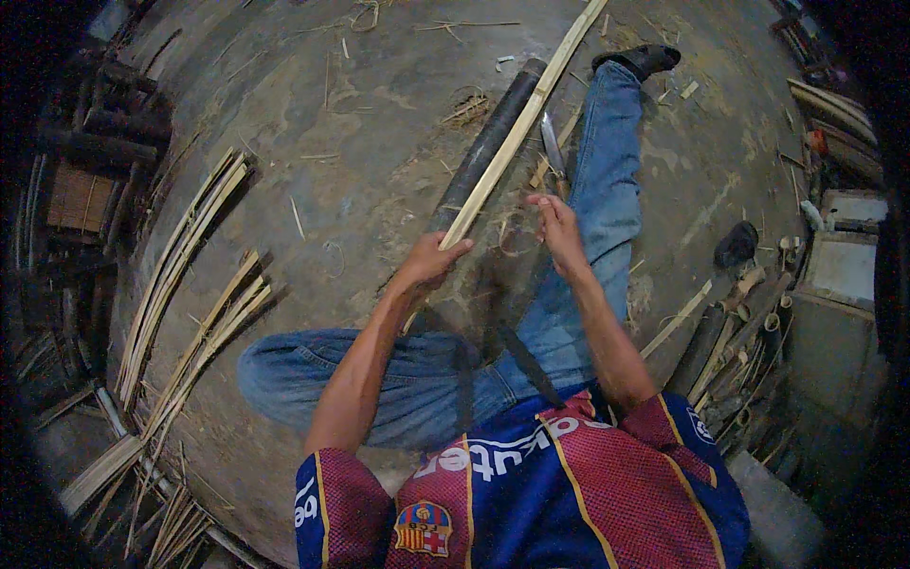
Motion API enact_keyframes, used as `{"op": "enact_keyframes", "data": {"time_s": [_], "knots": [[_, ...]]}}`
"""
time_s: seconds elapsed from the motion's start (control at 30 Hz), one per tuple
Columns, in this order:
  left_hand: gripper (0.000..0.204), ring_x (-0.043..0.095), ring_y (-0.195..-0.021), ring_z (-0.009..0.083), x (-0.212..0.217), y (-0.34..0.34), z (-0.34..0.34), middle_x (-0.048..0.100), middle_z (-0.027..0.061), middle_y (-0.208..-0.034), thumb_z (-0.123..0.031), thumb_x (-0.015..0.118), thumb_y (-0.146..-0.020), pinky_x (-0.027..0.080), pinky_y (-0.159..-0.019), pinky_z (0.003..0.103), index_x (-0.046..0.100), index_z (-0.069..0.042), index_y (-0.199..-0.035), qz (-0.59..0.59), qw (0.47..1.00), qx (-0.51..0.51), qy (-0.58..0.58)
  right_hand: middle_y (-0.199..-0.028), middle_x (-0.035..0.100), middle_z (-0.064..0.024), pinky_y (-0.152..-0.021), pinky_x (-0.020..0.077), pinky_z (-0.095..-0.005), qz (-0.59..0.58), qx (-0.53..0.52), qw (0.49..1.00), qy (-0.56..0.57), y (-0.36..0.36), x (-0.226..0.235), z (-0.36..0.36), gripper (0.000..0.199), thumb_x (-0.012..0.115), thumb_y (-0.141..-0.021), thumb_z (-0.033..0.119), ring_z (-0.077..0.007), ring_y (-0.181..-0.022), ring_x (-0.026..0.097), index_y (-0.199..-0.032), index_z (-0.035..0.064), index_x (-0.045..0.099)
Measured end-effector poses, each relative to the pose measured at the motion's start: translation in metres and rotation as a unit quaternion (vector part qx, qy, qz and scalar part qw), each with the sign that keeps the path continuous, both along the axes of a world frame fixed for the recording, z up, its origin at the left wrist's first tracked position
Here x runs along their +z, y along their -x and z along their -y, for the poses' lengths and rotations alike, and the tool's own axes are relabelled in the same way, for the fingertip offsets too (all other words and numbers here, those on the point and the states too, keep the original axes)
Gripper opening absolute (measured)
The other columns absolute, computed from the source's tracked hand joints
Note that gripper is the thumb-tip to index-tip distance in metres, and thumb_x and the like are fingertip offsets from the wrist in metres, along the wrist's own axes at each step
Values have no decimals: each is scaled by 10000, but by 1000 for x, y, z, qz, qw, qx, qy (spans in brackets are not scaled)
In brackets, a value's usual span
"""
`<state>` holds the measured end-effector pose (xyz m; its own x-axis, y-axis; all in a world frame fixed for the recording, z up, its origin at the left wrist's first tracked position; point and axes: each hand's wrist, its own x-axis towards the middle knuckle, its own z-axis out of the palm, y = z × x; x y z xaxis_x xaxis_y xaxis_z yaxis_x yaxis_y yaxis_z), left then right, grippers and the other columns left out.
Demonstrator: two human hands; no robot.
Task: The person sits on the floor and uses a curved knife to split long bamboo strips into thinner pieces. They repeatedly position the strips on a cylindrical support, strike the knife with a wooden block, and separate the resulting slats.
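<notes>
A long pale bamboo strip [512, 142] runs up and to the right from my left hand [431, 261], whose fingers are wrapped round its near part. It lies along a dark round pole [488, 142] on the floor. My right hand [557, 230] is raised to the right of the strip, apart from it, fingers curled and pressed together; whatever they may pinch is too small to name. Just beyond that hand is a knife [552, 142] with a bright blade, its handle end close to my fingers. My legs in blue jeans [607, 171] lie on both sides of the strip.
Bundles of split bamboo strips [185, 266] lie at the left, with more [204, 346] nearer me. Bamboo tubes and sticks [739, 351] are piled at the right, near a dark rounded object [736, 245]. Shavings [466, 109] litter the concrete floor [284, 123]. Dark wooden furniture [114, 142] stands far left.
</notes>
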<state>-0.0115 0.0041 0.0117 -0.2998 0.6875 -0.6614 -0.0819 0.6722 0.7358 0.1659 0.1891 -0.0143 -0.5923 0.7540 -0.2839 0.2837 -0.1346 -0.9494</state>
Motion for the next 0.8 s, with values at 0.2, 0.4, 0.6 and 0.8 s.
{"op": "enact_keyframes", "data": {"time_s": [0.2, 0.4, 0.6, 0.8], "knots": [[431, 428, -450, 80, 16, -3, -6, 580, -8, -601, -522, 668, -828, 310, -405, 271, 655, -92, -847, 78, 995, 24, 57, -745, 390, 56, -529, 345, -204, -88, 56, 955, 279, -1, 26, 18, 266, 446, -1008, 291, -39, -629, 369, -1094, 82, 587], [475, 394, -409, 70, 31, -8, -4, 652, 35, -672, -484, 712, -800, 289, -378, 271, 668, -39, -959, 18, 998, -4, 55, -734, 386, 53, -508, 317, -195, -115, 27, 935, 333, 16, 44, 40, 289, 440, -1010, 331, -28, -602, 342, -1162, 109, 543], [541, 480, -486, 111, 4, -5, 1, 619, 21, -691, -472, 780, -733, 399, -487, 264, 600, -37, -1001, 113, 991, -69, 1, -728, 389, 53, -465, 293, -194, -80, -37, 966, 243, 20, 42, 30, 282, 461, -995, 377, -34, -531, 307, -1179, 168, 508], [498, 571, -789, 137, -12, -15, 7, 604, 18, -840, -308, 853, -684, 480, -702, 293, 554, -58, -994, 89, 983, -121, -102, -741, 428, 42, -453, 312, -200, -93, -130, 961, 225, 33, 17, 21, 215, 466, -993, 330, -50, -566, 376, -1111, 152, 487]]}}
